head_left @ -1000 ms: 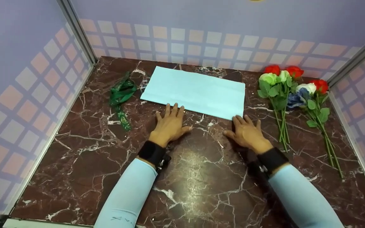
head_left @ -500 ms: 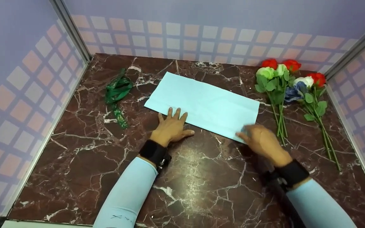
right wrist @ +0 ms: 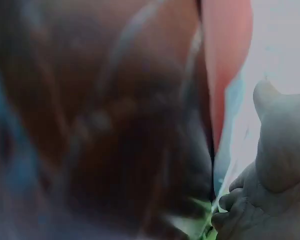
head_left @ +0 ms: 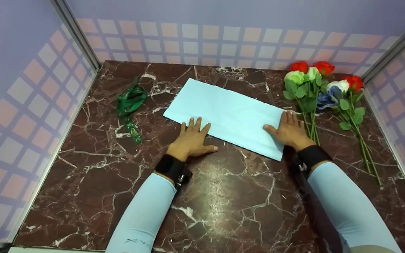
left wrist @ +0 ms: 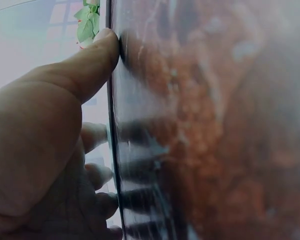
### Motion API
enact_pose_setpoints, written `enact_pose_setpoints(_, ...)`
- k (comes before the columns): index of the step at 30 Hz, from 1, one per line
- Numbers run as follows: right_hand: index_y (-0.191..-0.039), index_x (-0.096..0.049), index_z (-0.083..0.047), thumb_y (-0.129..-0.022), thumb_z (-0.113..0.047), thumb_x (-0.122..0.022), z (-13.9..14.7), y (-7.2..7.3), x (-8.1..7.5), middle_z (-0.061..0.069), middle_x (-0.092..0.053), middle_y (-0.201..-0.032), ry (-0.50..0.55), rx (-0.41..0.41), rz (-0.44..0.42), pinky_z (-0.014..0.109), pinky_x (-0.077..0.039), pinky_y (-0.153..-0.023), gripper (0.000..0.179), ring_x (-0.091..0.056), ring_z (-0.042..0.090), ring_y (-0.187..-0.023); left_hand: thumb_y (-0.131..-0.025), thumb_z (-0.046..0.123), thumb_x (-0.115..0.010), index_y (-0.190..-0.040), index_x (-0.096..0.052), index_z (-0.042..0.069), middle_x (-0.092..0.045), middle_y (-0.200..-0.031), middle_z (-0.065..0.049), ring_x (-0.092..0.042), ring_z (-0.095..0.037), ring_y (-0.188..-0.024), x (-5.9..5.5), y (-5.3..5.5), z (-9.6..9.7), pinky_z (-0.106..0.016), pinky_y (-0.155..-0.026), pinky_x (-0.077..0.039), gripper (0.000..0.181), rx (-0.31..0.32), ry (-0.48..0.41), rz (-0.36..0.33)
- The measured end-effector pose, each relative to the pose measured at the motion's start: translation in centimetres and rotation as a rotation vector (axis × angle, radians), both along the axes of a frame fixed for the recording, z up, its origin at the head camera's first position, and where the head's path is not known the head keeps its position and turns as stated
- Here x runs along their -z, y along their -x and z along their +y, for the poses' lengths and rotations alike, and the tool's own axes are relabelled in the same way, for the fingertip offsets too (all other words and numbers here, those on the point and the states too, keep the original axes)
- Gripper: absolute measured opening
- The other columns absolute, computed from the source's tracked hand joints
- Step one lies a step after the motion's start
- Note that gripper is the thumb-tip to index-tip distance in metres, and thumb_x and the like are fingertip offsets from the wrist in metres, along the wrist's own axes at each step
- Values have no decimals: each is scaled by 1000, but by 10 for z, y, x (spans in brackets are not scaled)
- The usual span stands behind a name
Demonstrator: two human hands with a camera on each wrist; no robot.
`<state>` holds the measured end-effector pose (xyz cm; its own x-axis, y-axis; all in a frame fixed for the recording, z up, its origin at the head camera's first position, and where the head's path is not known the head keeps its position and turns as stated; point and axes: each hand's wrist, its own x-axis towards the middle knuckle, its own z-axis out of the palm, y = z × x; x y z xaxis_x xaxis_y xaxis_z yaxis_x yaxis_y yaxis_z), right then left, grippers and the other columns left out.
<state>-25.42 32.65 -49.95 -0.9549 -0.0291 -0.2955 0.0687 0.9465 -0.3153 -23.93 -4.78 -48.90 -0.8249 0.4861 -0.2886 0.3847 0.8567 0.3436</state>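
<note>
A light blue rectangular sheet lies askew on the marbled table, its right end closer to me. My left hand has its fingers spread, with the fingertips resting on the sheet's near edge. In the left wrist view the thumb reaches down to the tabletop. At the sheet's right edge lies my right hand, fingers extended along that edge and the thumb over the sheet's surface. The right wrist view shows the right thumb apart from the other fingers. Neither hand grips anything.
A loosely coiled green ribbon lies on the left of the marbled table. Two bunches of artificial flowers lie at the right: a red and green one and one with blue, white and red blooms. Patterned panels enclose the table.
The sheet has turned clockwise, its right end coming nearer. My right hand took the near right corner, then let go and slid up along the right edge. My left hand stayed nearly in place.
</note>
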Motion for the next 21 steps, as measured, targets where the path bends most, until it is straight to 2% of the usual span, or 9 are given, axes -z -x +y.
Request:
enact_pose_setpoints(4,-164,8,10,-107,-69,-32,-7,-3,0,35,10,-171,6,-40,-9,72,6,-125,104,12,53,-159,-100,69,-55,-171,-13,18,3,-177,-21,7,-44,-163,-1,1,1,-64,-130,3,97,5,-6,-1)
enact_pose_setpoints(10,-164,-9,10,-114,-38,-35,-20,-15,-2,35,-7,-171,57,-136,119,71,1,-127,74,1,51,-161,-100,69,-54,-171,-12,18,4,-177,-21,8,-43,-163,-3,3,3,-64,-130,3,97,7,4,-6)
enact_pose_setpoints(13,-163,-17,11,-113,-26,-39,-34,-27,-7,33,-15,-171,121,-152,233,70,-4,-128,66,-5,50,-161,-100,68,-55,-171,-12,18,4,-177,-20,8,-43,-163,-3,4,5,-64,-130,4,97,9,-1,-17)
enact_pose_setpoints(17,-163,-20,9,-111,-21,-44,-60,-56,-16,29,-18,-171,176,-190,418,68,-7,-129,64,-10,46,-162,-99,67,-58,-171,-13,19,4,-177,-20,9,-42,-163,-3,8,6,-63,-130,5,98,25,-26,-26)
enact_pose_setpoints(19,-163,-22,8,-110,-20,-48,-73,-74,-20,28,-20,-171,162,-235,524,67,-9,-129,65,-13,45,-162,-99,64,-60,-171,-14,18,3,-177,-20,8,-41,-163,-1,12,6,-63,-130,4,97,37,-64,-23)
enact_pose_setpoints(21,-163,-23,7,-108,-19,-52,-84,-90,-22,28,-22,-171,129,-294,628,67,-11,-129,68,-17,45,-161,-102,54,-61,-171,-18,17,0,-177,-19,6,-39,-164,0,17,3,-60,-132,2,89,40,-149,-19)
